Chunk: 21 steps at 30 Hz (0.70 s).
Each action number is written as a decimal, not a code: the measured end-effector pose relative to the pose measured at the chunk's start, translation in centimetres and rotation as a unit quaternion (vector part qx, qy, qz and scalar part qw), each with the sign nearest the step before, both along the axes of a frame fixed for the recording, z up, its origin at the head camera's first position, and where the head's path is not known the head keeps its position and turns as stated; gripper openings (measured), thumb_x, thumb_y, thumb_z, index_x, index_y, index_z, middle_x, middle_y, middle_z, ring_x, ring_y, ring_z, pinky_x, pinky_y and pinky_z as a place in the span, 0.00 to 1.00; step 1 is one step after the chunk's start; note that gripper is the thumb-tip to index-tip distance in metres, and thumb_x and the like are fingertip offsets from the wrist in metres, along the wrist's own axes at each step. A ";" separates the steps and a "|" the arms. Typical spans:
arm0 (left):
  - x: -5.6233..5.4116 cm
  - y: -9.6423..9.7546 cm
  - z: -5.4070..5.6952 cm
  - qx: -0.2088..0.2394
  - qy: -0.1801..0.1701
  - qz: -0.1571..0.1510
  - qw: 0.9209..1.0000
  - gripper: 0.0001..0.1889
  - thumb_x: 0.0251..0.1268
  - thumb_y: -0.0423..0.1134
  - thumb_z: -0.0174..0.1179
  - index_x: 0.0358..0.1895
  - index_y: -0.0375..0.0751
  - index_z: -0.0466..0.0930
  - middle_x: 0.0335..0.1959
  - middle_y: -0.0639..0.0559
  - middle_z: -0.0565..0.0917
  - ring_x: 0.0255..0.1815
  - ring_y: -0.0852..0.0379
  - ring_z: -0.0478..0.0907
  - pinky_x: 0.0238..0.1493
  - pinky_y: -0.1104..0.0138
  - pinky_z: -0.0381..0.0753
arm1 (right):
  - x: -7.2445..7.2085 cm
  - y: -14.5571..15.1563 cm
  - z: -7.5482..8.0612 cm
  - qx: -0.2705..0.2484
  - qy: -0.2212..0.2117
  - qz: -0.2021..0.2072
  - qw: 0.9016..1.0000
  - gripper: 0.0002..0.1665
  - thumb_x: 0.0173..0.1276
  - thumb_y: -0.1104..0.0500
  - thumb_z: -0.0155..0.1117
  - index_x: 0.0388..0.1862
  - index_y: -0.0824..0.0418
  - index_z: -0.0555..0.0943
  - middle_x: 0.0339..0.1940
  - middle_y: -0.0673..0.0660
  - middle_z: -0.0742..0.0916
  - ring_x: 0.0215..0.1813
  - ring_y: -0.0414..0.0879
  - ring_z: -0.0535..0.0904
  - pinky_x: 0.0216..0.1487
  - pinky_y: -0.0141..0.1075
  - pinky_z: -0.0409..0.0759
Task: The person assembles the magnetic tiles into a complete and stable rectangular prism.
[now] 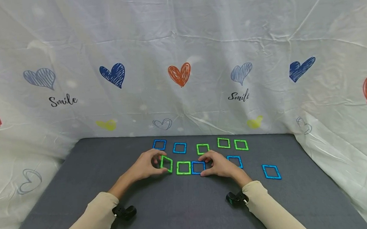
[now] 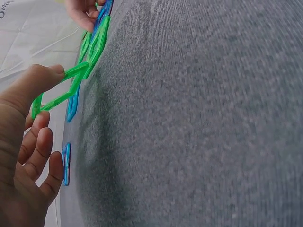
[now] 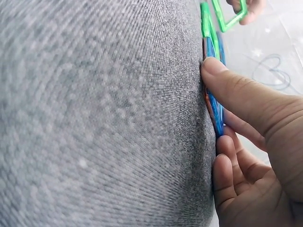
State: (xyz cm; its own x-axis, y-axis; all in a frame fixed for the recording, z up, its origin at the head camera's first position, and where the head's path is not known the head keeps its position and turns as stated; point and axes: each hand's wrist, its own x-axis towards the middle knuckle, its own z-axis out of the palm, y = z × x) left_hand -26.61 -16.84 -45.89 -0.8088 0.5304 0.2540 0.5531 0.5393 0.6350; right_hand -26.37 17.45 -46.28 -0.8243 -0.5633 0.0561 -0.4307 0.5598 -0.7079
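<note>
In the head view my left hand [image 1: 145, 165] pinches a green square magnetic tile [image 1: 172, 166], an open frame held tilted between thumb and fingers. In the left wrist view the tile's far corner meets the edge of a second green square tile [image 2: 98, 47]. That second tile [image 1: 183, 173] lies on the dark cloth, side by side with a blue square tile [image 1: 192, 167]. My right hand [image 1: 221, 165] grips this blue tile by its right side, thumb at the near edge and fingers at the far edge. In the right wrist view the thumb partly covers the blue tile [image 3: 215, 113].
Along the back of the table [image 1: 183, 206] lie two blue tiles [image 1: 180, 152] and three green tiles [image 1: 223, 147]. Behind the right hand is a blue tile [image 1: 235, 156], partly hidden, and farther right another blue tile [image 1: 272, 178]. A white heart-printed curtain [image 1: 208, 102] hangs behind.
</note>
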 end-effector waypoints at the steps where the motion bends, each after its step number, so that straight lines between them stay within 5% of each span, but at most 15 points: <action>1: 0.0 0.1 0.0 0.000 -0.001 -0.001 1.000 0.29 0.58 0.45 0.77 0.60 0.36 0.81 0.40 0.56 0.77 0.35 0.58 0.75 0.39 0.61 0.78 | 0.0 0.0 0.0 0.000 0.000 -0.001 1.000 0.29 0.61 0.56 0.80 0.59 0.63 0.83 0.53 0.56 0.80 0.55 0.53 0.77 0.52 0.45 0.78; 21: -0.1 0.9 -0.2 -0.008 -0.012 0.002 1.000 0.29 0.58 0.44 0.77 0.60 0.35 0.80 0.40 0.56 0.77 0.35 0.57 0.75 0.37 0.62 0.78 | 0.0 -0.1 -0.1 0.000 0.003 -0.002 1.000 0.29 0.60 0.57 0.81 0.59 0.63 0.83 0.52 0.55 0.80 0.54 0.52 0.77 0.52 0.45 0.78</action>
